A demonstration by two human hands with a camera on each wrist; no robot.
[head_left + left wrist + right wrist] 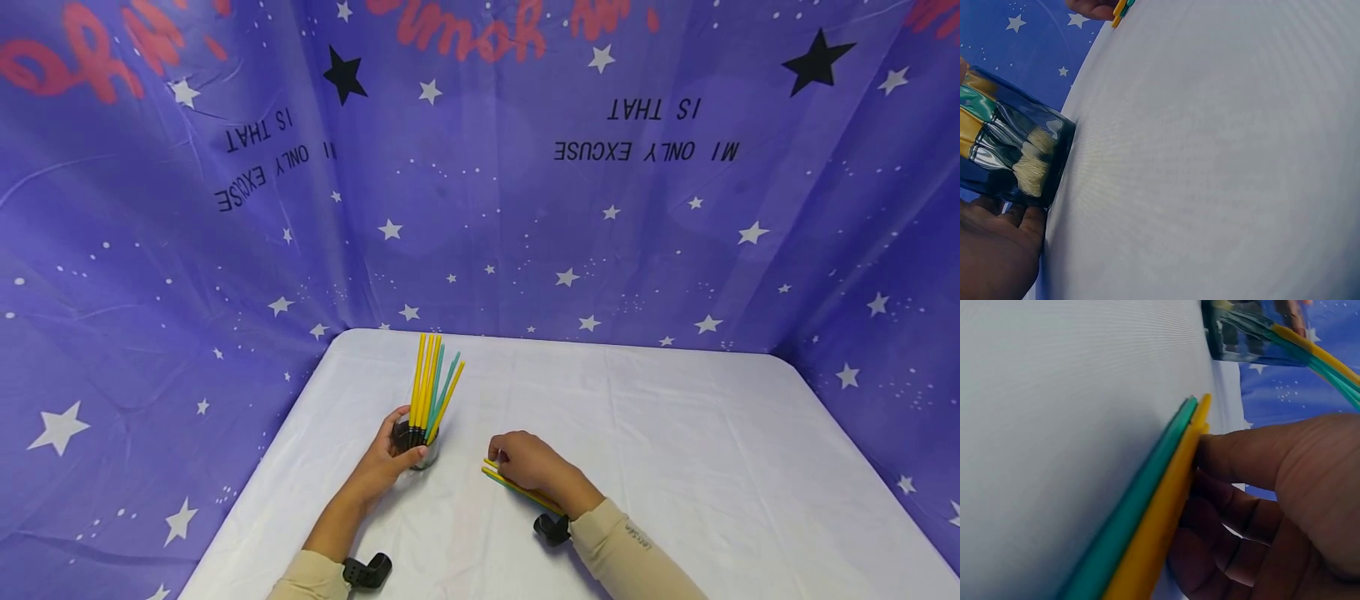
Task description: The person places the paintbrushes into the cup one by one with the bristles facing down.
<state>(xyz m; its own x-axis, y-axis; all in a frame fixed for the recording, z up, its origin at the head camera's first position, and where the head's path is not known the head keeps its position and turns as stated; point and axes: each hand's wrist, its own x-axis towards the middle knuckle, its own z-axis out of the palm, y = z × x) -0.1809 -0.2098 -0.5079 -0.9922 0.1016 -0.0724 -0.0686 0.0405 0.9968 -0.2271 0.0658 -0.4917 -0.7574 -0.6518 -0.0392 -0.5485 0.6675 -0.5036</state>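
Observation:
A clear glass jar (420, 446) stands on the white table (675, 433), holding several yellow and teal paintbrushes (432, 387) with bristles down. My left hand (390, 462) grips the jar from the left; in the left wrist view the jar (1016, 150) shows the bristles (1032, 169) inside, with my fingers (997, 250) under it. To the right, my right hand (528, 462) curls over a few loose yellow and teal brushes (517, 489) lying on the table. Up close in the right wrist view, those brushes (1147, 512) lie against my fingers (1254, 487).
Purple star-printed cloth (525, 208) hangs behind and on both sides of the table. The tabletop is covered in white cloth, with a rounded far edge (562, 342). Black wrist mounts (367, 571) sit on my forearms.

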